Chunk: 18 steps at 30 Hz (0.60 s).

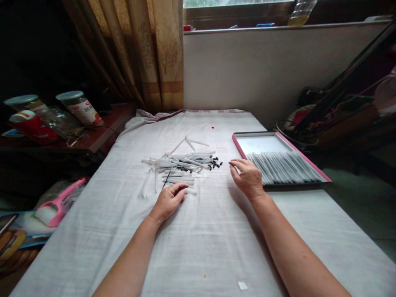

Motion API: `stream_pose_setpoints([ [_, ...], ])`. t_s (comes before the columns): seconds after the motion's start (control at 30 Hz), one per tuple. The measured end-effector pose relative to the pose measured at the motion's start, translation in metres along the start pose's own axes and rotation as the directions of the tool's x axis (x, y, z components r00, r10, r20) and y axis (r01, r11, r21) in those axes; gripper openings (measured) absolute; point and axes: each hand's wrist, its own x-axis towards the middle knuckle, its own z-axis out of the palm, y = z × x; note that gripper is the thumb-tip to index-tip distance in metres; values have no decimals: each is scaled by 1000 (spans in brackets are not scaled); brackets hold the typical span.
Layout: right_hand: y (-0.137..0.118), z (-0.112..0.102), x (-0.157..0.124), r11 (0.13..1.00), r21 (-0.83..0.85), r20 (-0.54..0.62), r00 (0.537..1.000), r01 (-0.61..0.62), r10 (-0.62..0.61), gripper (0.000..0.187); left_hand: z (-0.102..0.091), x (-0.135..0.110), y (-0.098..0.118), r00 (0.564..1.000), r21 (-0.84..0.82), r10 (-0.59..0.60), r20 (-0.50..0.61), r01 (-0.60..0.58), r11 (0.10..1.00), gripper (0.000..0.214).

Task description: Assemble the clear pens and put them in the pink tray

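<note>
My left hand (171, 200) is low over the white cloth with its fingers curled. A clear pen barrel (192, 191) sticks out past its fingertips. Just beyond it lies a loose pile of clear pen barrels (185, 159), with thin dark refills among them. Small black pen caps (214, 163) are scattered at the pile's right side. My right hand (246, 176) hovers between those caps and a pink-edged box (236, 144), thumb and fingers pinched together. Anything at its fingertips is too small to make out. A row of pens (284, 167) fills the near part of the box.
The white cloth (210, 247) covers the work surface. A tiny red piece (212, 127) lies at the back, and a white scrap (243, 285) near the front. Pink-handled scissors (60, 204) are at the left edge. Jars (82, 109) stand on a side table; a curtain (154, 53) hangs behind.
</note>
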Motion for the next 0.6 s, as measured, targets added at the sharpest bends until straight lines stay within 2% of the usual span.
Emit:
stream_pose_setpoints([
  [0.07, -17, 14, 11, 1000, 16, 112, 994, 11, -13, 28, 1, 1, -1, 1000, -19, -1, -2, 1, 1000, 30],
  [0.17, -32, 33, 27, 999, -38, 197, 980, -28, 35, 29, 2, 2, -3, 1000, -54, -3, -17, 2, 999, 32],
  [0.37, -36, 51, 46, 989, -143, 307, 950, -21, 64, 27, 3, 3, -3, 999, -72, 13, -43, -16, 997, 30],
  [0.47, -37, 50, 48, 990, -139, 308, 949, -25, 67, 26, 4, 3, -3, 999, -76, 15, -41, -19, 997, 30],
  [0.6, -37, 43, 42, 994, -22, 211, 971, -106, 109, 24, 4, 3, -5, 999, -66, 30, -40, -33, 997, 30],
])
